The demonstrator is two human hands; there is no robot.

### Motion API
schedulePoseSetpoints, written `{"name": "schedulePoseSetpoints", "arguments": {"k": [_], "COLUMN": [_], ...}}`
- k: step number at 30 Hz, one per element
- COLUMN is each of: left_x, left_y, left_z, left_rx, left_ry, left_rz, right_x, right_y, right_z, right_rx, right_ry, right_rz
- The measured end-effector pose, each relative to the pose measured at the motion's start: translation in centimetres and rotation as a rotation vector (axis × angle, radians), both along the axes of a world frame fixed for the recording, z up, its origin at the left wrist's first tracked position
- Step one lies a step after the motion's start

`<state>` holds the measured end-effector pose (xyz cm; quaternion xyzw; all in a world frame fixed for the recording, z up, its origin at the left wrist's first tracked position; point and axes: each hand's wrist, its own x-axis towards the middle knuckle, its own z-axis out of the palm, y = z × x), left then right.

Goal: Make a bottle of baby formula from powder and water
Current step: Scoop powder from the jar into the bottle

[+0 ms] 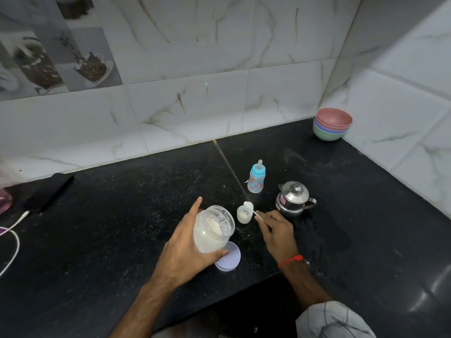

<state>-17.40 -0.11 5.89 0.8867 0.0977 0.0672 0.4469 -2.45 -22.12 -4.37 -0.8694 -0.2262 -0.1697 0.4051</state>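
Note:
My left hand (181, 245) grips an open clear jar (212, 231) of white formula powder, tilted toward the right. My right hand (274, 228) pinches the handle of a white scoop (249, 206) heaped with powder, held just over a small clear cup (243, 215) that has some powder in it. The jar's lilac lid (229, 258) lies flat on the black counter under the jar. A baby bottle (256, 178) with a blue collar and teat on stands upright behind the cup. A lidded steel pot (292, 198) stands to the right of the cup.
Stacked coloured bowls (333, 124) sit in the back right corner. A dark phone (50, 192) with a white cable (12, 236) lies at the left. Spilled powder specks dot the black counter (146, 191). Its front edge runs below my hands.

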Motion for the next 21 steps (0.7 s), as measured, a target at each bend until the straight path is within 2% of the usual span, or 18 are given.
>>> {"name": "schedulePoseSetpoints", "arguments": {"k": [3, 6, 8, 13, 15, 19, 21], "left_x": [0.0, -0.1, -0.1, -0.2, -0.2, -0.1, -0.1], "left_y": [0.0, -0.1, -0.1, -0.3, -0.5, -0.9, -1.1], "left_z": [-0.1, -0.2, -0.2, -0.5, -0.7, -1.0, -1.2], "left_rx": [-0.001, -0.005, -0.012, -0.019, -0.026, -0.047, -0.054], "left_ry": [0.007, 0.014, 0.012, 0.026, 0.025, 0.024, 0.018], "left_rz": [0.004, -0.007, -0.008, -0.002, -0.006, -0.026, -0.058], "right_x": [-0.2, -0.7, -1.0, -2.9, -3.9, -5.0, -5.2], "right_y": [0.1, 0.4, 0.6, 0.3, 0.0, -0.1, 0.4], "right_z": [1.1, 2.6, 3.9, 8.0, 9.7, 12.0, 12.3], "right_rx": [0.136, 0.377, 0.580, 0.804, 0.758, 0.404, 0.329], "right_ry": [0.100, 0.400, 0.593, 0.736, 0.750, 0.700, 0.692], "right_rz": [-0.099, -0.139, -0.109, 0.120, 0.193, 0.265, 0.271]}}
